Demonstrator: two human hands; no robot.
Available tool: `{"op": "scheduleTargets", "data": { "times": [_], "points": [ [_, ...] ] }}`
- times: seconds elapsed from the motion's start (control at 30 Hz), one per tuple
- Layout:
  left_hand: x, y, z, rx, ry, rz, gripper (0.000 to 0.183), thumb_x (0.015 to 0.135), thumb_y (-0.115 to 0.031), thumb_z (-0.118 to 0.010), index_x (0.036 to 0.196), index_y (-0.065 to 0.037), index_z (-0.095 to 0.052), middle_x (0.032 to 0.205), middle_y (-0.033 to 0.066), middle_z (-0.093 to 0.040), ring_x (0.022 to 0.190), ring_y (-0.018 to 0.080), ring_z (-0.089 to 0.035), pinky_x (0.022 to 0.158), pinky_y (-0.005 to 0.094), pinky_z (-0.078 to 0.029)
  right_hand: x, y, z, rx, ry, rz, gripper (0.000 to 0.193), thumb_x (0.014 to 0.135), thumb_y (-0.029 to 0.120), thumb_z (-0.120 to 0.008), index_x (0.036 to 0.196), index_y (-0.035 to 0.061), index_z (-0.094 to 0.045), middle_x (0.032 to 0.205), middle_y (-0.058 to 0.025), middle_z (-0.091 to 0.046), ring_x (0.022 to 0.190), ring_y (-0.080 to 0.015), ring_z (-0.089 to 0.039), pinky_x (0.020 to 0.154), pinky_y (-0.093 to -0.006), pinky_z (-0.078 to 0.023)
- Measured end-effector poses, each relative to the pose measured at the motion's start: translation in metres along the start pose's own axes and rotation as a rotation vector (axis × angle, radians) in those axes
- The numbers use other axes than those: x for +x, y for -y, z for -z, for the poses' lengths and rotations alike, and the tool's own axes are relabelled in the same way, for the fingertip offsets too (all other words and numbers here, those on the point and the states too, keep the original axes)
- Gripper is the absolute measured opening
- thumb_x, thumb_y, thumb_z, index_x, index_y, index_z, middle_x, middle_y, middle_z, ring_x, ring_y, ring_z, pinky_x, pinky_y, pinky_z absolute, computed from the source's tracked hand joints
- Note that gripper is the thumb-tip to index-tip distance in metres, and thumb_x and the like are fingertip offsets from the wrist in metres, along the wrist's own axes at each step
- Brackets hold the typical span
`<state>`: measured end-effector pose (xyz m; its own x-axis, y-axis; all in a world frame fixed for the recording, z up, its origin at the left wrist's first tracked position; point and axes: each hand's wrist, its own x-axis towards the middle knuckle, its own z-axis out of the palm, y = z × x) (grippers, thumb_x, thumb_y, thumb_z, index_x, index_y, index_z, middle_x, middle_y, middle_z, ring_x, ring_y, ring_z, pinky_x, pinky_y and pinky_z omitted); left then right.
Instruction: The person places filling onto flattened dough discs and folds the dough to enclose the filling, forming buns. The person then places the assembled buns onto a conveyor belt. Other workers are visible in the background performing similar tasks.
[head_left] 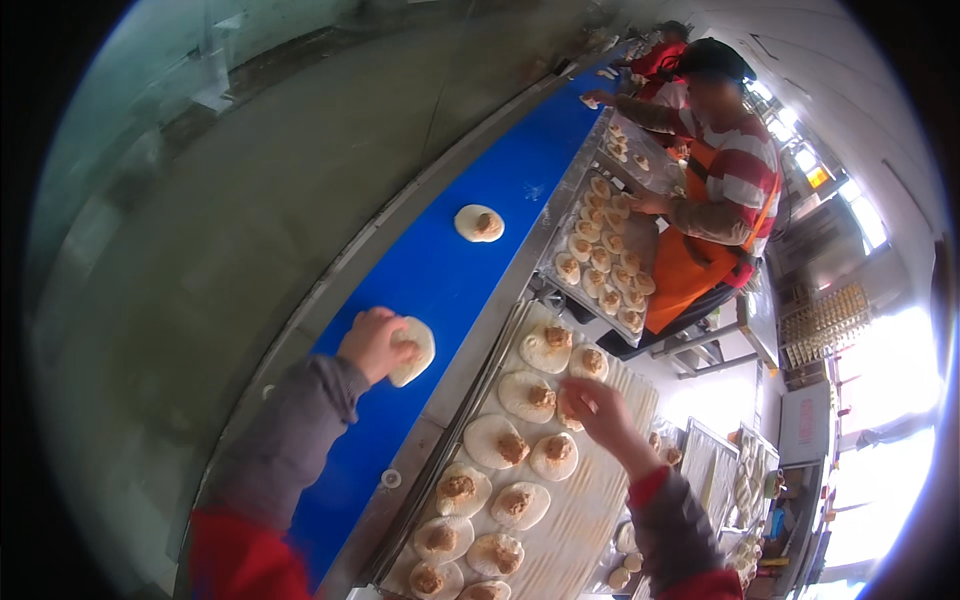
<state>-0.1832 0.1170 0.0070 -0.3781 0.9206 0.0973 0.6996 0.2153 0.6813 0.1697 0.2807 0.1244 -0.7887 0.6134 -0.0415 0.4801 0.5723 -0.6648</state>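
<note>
My left hand (372,345) is over the blue conveyor belt (455,285), its fingers closed on the edge of a pale, flat dough round (414,350). The hand hides part of that round, and I cannot see any filling on it. My right hand (602,418) is above the large tray (575,500) to the right of the belt. Its fingers are curled at a small dough round (568,412) with brown filling, partly hidden beneath them. Two uneven columns of dough rounds, each with a brown lump of filling (513,448), lie along the tray's left side.
Farther up the belt lies another filled dough round (480,223). Beyond my tray stands a second tray (648,245) full of filled rounds. A co-worker in an orange apron (690,275) leans over it, one arm reaching to the belt. More trays (708,470) stand at the right.
</note>
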Motion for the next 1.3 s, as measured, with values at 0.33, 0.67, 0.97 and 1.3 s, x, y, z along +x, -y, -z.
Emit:
{"op": "scheduleTargets", "data": {
  "times": [0.33, 0.67, 0.97, 1.3],
  "points": [
    [-0.123, -0.033, 0.049, 0.142, 0.056, 0.032, 0.037, 0.071, -0.021, -0.082, 0.104, -0.012, -0.068, 0.124, 0.0127, -0.055, 0.112, 0.0343, -0.051, 0.095, 0.0431, -0.046, 0.228, 0.034, -0.116, -0.229, -0.223, -0.122, 0.05, 0.094, 0.042, -0.057, 0.135, 0.0145, -0.054, 0.111, -0.0144, -0.065, 0.1, -0.0297, -0.067, 0.082, -0.0425, -0.053],
    [-0.22, -0.038, 0.076, 0.073, 0.045, 0.131, 0.053, 0.065, -0.018, -0.086, 0.109, -0.008, -0.059, 0.114, 0.0136, -0.055, 0.104, 0.0341, -0.053, 0.087, 0.0432, -0.049, 0.204, 0.074, -0.168, -0.024, 0.108, 0.023, 0.039, 0.082, 0.032, -0.071, 0.115, 0.011, -0.07, 0.112, -0.0147, -0.07, 0.099, -0.0298, -0.068, 0.085, -0.0381, -0.054],
    [-0.301, -0.027, 0.095, 0.1, 0.183, 0.244, 0.065, 0.057, -0.016, -0.092, 0.106, -0.006, -0.051, 0.106, 0.0182, -0.052, 0.098, 0.0385, -0.052, 0.084, 0.0447, -0.047, 0.173, 0.135, -0.193, -0.386, 0.419, -0.06, 0.068, 0.075, 0.051, -0.081, 0.126, 0.0094, -0.064, 0.107, -0.0152, -0.07, 0.092, -0.0308, -0.069, 0.074, -0.0373, -0.057],
    [-0.418, -0.044, 0.107, 0.241, 0.487, 0.444, 0.073, 0.057, -0.012, -0.088, 0.12, -0.002, -0.054, 0.109, 0.0198, -0.058, 0.1, 0.0401, -0.055, 0.085, 0.0451, -0.048, 0.047, 0.163, -0.257, -0.25, 0.173, 0.442, 0.04, 0.075, 0.014, -0.073, 0.112, 0.0077, -0.06, 0.096, -0.0132, -0.063, 0.095, -0.0255, -0.063, 0.078, -0.0395, -0.052]
  ]
}}
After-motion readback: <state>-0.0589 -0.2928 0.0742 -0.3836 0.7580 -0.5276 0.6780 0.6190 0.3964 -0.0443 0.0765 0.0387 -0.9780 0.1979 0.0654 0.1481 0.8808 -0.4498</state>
